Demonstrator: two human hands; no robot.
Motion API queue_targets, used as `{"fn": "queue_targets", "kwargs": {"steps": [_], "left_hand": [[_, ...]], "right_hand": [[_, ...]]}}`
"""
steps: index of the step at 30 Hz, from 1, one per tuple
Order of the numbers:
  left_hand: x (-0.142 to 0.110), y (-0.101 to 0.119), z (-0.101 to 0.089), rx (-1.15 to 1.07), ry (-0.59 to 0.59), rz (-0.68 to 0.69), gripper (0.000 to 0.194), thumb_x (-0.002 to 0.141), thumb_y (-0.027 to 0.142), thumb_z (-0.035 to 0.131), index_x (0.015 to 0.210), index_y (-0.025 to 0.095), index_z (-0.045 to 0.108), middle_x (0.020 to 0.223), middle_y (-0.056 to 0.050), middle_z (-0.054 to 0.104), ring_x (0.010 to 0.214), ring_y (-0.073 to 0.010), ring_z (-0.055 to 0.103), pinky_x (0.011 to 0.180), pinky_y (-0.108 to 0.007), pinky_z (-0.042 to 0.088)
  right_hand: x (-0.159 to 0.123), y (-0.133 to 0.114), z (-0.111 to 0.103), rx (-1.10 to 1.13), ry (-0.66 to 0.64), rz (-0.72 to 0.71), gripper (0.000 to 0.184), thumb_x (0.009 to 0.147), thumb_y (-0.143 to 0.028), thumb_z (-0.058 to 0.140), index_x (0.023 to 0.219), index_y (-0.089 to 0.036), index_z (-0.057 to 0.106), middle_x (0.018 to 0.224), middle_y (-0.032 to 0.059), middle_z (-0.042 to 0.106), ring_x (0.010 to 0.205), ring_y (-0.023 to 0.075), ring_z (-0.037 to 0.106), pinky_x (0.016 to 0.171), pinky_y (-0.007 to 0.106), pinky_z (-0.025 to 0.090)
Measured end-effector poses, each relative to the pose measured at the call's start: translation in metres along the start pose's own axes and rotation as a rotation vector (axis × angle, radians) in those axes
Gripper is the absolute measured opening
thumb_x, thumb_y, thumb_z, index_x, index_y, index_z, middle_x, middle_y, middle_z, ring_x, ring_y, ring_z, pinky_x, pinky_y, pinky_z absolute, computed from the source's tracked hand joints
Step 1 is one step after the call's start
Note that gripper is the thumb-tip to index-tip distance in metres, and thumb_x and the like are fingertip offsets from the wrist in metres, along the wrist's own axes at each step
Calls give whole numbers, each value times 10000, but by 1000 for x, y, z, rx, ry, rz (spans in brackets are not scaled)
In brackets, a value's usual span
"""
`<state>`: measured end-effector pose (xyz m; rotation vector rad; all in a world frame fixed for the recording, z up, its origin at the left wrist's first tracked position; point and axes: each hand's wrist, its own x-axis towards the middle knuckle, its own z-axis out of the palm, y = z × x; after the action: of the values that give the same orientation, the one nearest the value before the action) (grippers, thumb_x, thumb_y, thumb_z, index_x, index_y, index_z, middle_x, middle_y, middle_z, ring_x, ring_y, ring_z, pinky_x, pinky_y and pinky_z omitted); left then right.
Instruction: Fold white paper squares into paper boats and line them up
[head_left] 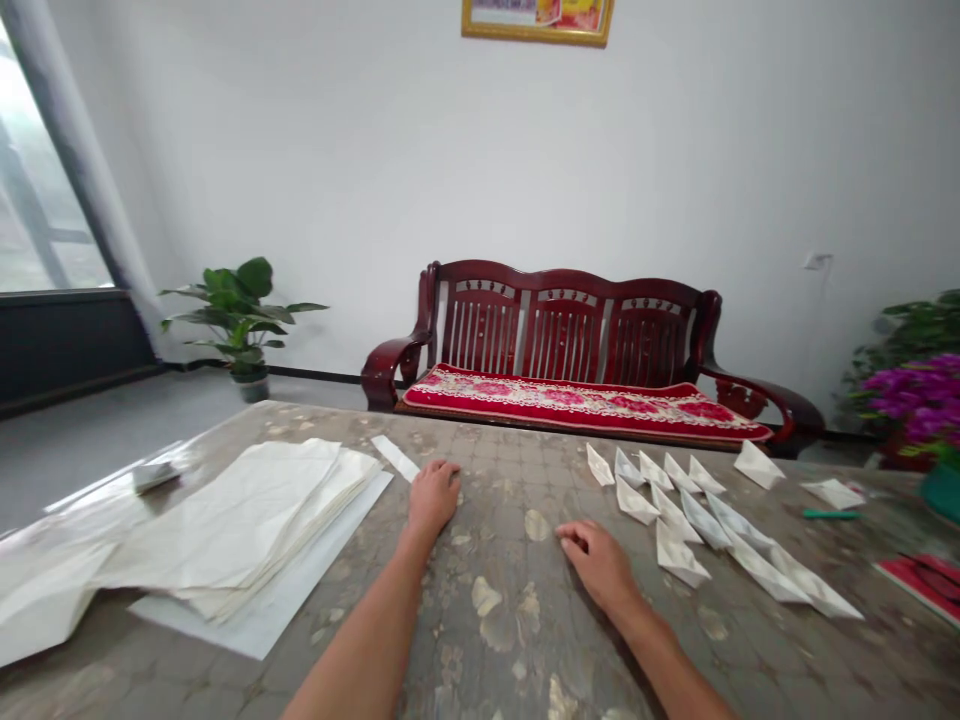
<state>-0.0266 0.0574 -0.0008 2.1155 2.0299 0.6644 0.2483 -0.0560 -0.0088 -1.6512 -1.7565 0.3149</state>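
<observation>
My left hand [435,496] rests palm down on the patterned tablecloth, its fingers loosely bent and holding nothing. A narrow white paper strip [394,457] lies just beyond it, its near end by the knuckles. My right hand [601,566] lies on the cloth to the right, with thumb and forefinger slightly apart and nothing between them. Beside it stand several folded paper boats [681,562], grouped in slanting rows. Left of my left forearm is a stack of white paper sheets [232,510], uneven at its edges.
A green pen [829,514] lies near another paper boat [834,493]. At the right edge are a red book [919,582] and purple flowers [915,400]. A small grey object [155,476] sits behind the sheets. Across the table stands a wooden bench [562,330].
</observation>
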Motion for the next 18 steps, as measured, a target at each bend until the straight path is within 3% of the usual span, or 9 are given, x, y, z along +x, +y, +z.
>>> {"fn": "queue_targets", "kwargs": {"steps": [7, 10, 14, 18], "left_hand": [[-6, 2, -1, -37, 25, 22, 336, 843, 171, 528, 1137, 228, 680, 1214, -60, 655, 1153, -192, 567, 1020, -289, 384], [-11, -2, -10, -30, 83, 3, 404, 842, 116, 491, 1198, 231, 643, 1247, -47, 640, 1169, -169, 553, 1027, -269, 382], [-14, -29, -44, 42, 202, -122, 441, 874, 142, 454, 1270, 285, 587, 1380, -33, 540, 1268, -200, 464, 1091, -327, 325], [-13, -76, -84, 150, 246, -392, 470, 886, 224, 434, 1350, 225, 506, 1482, -133, 409, 1390, -327, 301, 1100, -528, 264]], "right_hand": [[1, 11, 2, 32, -4, 11, 292, 784, -332, 470, 875, -229, 728, 900, 40, 713, 819, 213, 652, 772, 331, 487], [1, 13, 3, 9, -26, 20, 301, 782, -349, 462, 879, -235, 723, 897, 39, 709, 813, 215, 649, 758, 326, 483], [2, 16, 5, -6, -22, 21, 311, 778, -366, 457, 879, -238, 721, 937, 44, 713, 869, 224, 650, 791, 331, 476], [4, 18, 7, -12, -26, 14, 315, 769, -369, 450, 863, -237, 720, 929, 46, 715, 875, 228, 649, 800, 336, 475]]}}
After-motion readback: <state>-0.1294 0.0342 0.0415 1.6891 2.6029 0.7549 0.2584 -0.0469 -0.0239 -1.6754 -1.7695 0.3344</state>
